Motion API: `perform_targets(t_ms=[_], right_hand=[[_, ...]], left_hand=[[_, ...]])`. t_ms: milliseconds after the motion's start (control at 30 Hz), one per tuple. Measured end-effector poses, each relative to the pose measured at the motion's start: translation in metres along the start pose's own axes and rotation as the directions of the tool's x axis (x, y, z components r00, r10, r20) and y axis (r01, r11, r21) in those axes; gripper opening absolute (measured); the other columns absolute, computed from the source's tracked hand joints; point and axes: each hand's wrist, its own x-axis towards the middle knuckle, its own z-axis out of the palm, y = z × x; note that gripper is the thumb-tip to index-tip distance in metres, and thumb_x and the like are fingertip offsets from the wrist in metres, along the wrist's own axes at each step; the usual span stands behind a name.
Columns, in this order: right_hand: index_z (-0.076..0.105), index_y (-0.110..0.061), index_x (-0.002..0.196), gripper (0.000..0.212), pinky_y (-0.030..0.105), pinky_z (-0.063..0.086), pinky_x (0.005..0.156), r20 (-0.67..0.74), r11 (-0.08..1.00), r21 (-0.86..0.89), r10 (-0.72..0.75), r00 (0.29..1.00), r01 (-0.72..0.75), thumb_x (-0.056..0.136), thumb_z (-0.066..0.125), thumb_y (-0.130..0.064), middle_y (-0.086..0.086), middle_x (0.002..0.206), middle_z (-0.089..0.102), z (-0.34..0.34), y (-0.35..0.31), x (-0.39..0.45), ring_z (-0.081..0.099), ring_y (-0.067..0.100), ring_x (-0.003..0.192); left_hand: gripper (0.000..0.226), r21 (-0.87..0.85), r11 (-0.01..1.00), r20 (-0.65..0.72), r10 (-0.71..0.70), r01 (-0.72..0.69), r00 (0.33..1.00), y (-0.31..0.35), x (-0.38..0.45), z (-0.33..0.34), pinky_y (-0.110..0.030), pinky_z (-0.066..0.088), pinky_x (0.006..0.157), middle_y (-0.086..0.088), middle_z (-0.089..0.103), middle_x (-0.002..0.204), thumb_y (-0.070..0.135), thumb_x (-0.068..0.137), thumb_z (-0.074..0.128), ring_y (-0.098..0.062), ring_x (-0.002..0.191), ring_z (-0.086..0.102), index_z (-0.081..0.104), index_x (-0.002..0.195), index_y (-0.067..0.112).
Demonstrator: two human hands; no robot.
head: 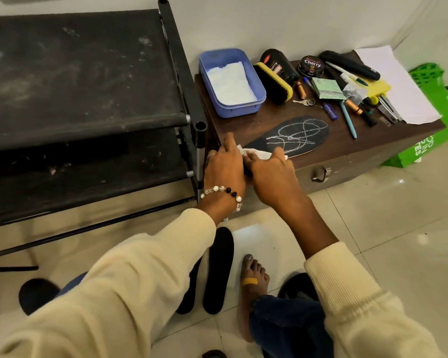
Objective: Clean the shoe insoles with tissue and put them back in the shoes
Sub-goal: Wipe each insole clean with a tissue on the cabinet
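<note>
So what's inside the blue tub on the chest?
The blue tub holds only a white tissue sheet lying flat on its floor. Whatever is beneath the sheet is covered.

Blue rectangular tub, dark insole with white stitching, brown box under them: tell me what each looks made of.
Blue rectangular tub: moulded plastic by its look, with smooth matte walls and a rounded rim.
Dark insole with white stitching: seemingly fabric over foam; the looping white thread shows, the core does not.
Brown box: likely wood or laminate, with a dark grain pattern and a metal handle on the front.
</note>
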Motion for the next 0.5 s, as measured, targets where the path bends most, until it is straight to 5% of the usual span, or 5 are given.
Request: perform_targets(t_ms=[167, 300, 500], right_hand=[[0.019, -0.027, 0.151, 0.059, 0.041, 0.035, 0.096, 0.007, 0.998, -0.044, 0.052, 0.999, -0.052, 0.098, 0.036, -0.007, 0.000, 0.150, 0.035, -0.002, 0.018, -0.007, 0.025, 0.035, 0.130], [0.016, -0.026, 0.152, 0.059, 0.042, 0.032, 0.103, 0.108, 1.000, -0.024, 0.014, 0.994, -0.012, 0.099, 0.036, -0.010, 0.011, 0.147, 0.033, -0.005, 0.015, -0.015, 0.024, 0.035, 0.132], [0.015, -0.024, 0.153, 0.063, 0.044, 0.034, 0.102, 0.084, 0.993, -0.068, 0.105, 0.991, -0.099, 0.098, 0.041, -0.007, 0.003, 0.153, 0.031, -0.004, 0.033, -0.020, 0.022, 0.035, 0.135]], left_hand=[[0.096, -0.026, 1.000, 0.051, -0.015, 0.017, 0.999, 0.001, -0.001, -0.003, -0.043, 0.043, 0.100, -0.012, 0.049, 0.137, 0.025, 0.075, 0.080, -0.034, 0.126, 0.043, 0.018, 0.147, 0.012], [0.095, -0.016, 1.000, 0.039, -0.006, 0.006, 0.999, 0.002, -0.002, -0.001, -0.042, 0.043, 0.099, -0.011, 0.048, 0.139, 0.027, 0.076, 0.079, -0.034, 0.127, 0.043, 0.018, 0.147, 0.011], [0.085, 0.081, 0.996, 0.055, 0.021, -0.025, 0.998, 0.001, -0.001, -0.001, -0.040, 0.044, 0.099, -0.007, 0.044, 0.140, 0.031, 0.074, 0.081, -0.034, 0.125, 0.041, 0.033, 0.142, 0.015]])
